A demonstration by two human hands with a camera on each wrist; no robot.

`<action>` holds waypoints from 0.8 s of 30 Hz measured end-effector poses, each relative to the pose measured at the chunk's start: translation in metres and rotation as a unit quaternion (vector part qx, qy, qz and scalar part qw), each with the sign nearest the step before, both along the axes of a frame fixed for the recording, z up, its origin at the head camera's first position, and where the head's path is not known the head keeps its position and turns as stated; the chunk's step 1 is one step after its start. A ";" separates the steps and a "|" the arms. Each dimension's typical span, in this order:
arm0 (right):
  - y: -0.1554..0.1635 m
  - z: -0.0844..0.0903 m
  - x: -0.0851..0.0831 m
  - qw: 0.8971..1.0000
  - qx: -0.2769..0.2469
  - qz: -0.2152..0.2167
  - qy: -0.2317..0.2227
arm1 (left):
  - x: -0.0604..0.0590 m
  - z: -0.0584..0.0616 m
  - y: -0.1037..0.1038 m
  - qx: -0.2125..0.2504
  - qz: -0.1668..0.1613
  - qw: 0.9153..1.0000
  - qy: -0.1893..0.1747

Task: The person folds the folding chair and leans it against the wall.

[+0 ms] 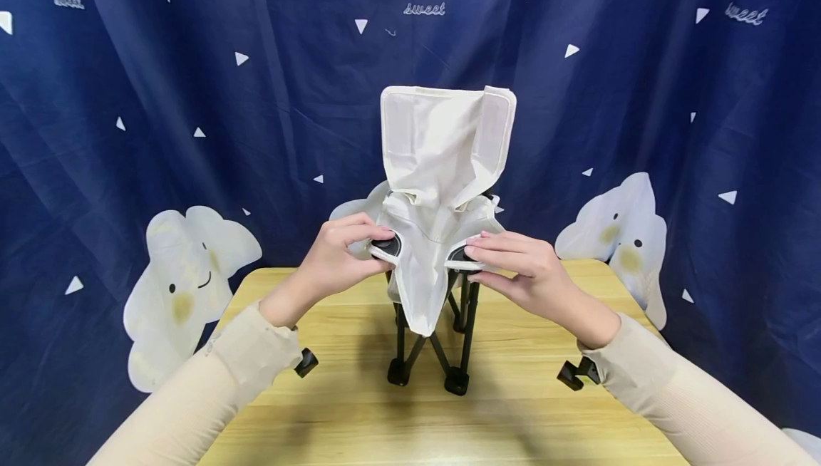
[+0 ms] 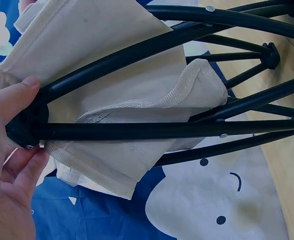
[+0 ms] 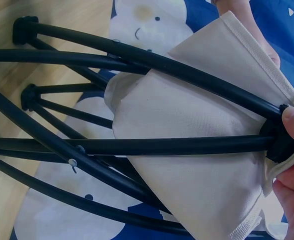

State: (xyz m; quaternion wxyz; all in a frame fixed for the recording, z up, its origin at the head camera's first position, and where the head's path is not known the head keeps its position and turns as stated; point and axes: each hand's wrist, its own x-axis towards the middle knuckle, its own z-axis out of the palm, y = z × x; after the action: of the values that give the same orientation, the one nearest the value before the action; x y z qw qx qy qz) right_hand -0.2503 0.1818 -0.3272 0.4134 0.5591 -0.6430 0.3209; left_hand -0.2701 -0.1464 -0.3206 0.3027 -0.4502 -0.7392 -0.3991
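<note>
Left hand [image 1: 336, 256] and right hand [image 1: 522, 270] each pinch a front corner of the cream fabric seat [image 1: 436, 188] on the black folding metal chair frame [image 1: 442, 352].

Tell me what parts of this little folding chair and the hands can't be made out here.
- Head view: the chair frame's upper half is covered by the cream fabric seat.
- Head view: the back feet are hidden behind the front legs and hanging cloth.
- Left wrist view: most of the left hand is cut off by the picture's edge.
- Right wrist view: only the fingertips of the right hand show; the edge cuts off the rest.
</note>
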 end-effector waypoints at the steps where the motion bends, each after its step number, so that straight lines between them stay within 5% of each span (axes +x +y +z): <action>1: 0.000 0.000 0.000 1.000 0.001 0.000 0.000 | 0.000 0.000 0.001 0.001 0.000 1.000 0.000; 16: -0.006 0.002 -0.001 1.000 0.005 -0.005 0.003 | 0.002 0.002 0.008 0.003 -0.009 1.000 0.007; 24: -0.007 0.003 -0.001 1.000 0.004 -0.006 -0.006 | 0.004 0.002 0.011 0.002 0.014 1.000 0.010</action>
State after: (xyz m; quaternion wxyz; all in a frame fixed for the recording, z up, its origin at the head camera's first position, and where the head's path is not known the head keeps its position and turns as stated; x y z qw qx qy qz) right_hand -0.2518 0.1745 -0.3242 0.4094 0.5553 -0.6499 0.3189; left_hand -0.2666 -0.1352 -0.3184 0.3165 -0.4434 -0.7414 -0.3919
